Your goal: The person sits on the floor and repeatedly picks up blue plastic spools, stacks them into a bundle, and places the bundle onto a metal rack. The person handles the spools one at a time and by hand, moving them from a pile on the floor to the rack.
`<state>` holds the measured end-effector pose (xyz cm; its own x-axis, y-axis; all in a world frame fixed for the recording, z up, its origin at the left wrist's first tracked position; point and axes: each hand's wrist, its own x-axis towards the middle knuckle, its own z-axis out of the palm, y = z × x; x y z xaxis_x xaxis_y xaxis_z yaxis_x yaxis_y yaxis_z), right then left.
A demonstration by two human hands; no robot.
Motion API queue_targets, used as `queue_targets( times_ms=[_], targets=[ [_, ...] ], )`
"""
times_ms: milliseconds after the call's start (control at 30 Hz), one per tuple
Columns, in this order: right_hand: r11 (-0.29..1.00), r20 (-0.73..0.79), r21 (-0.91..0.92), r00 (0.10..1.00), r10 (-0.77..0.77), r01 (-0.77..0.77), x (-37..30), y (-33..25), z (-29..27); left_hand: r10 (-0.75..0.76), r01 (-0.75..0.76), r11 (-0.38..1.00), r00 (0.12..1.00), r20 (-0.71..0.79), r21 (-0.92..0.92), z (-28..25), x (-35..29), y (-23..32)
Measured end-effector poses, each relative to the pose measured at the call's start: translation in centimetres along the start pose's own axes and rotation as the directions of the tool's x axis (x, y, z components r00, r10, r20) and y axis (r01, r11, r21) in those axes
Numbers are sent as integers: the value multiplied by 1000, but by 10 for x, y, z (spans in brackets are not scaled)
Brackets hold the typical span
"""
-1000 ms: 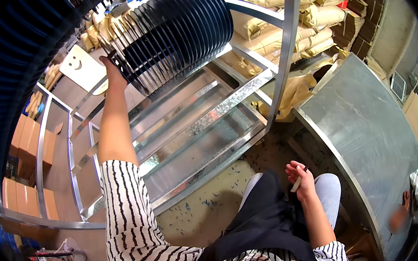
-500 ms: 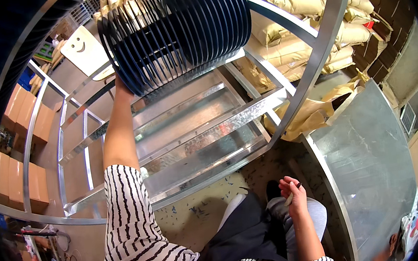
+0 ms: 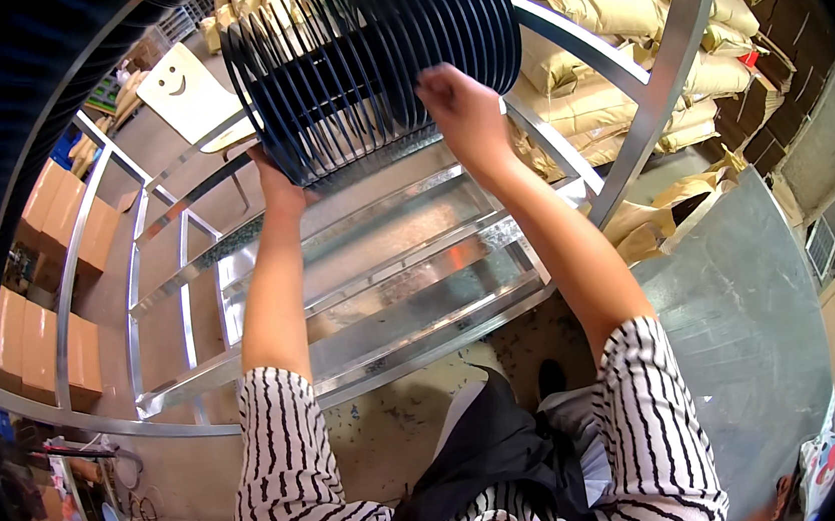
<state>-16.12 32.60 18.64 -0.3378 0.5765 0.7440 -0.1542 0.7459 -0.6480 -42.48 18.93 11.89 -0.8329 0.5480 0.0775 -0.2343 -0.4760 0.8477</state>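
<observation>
The discs (image 3: 383, 58) stand on edge in one row at the far side of the frame (image 3: 684, 49). The left hand (image 3: 280, 185) is half curled at the row's near left end; its fingers are mostly hidden, so its grip cannot be confirmed. The right hand (image 3: 469, 120) is bent, fingertips at the row's near right side; blur hides whether it holds anything. Recommended: steady the left end, apply light fingertip pressure at right, and avoid skewing the discs. Count: one frame, one bench (image 3: 746, 329) at right, one smiley board (image 3: 183, 104) at far left, roughly twenty discs; overlap prevents an exact figure.
</observation>
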Motion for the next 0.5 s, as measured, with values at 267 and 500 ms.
queue_targets(
  times_ms=[267,500],
  targets=[
    [751,163,-647,986,-30,130,52,14,59,-91,95,995,989,-113,25,5,-23,9],
    [772,182,-611,980,-81,177,59,-2,49,-57,65,995,994,94,-82,-14,13,5]
  ],
)
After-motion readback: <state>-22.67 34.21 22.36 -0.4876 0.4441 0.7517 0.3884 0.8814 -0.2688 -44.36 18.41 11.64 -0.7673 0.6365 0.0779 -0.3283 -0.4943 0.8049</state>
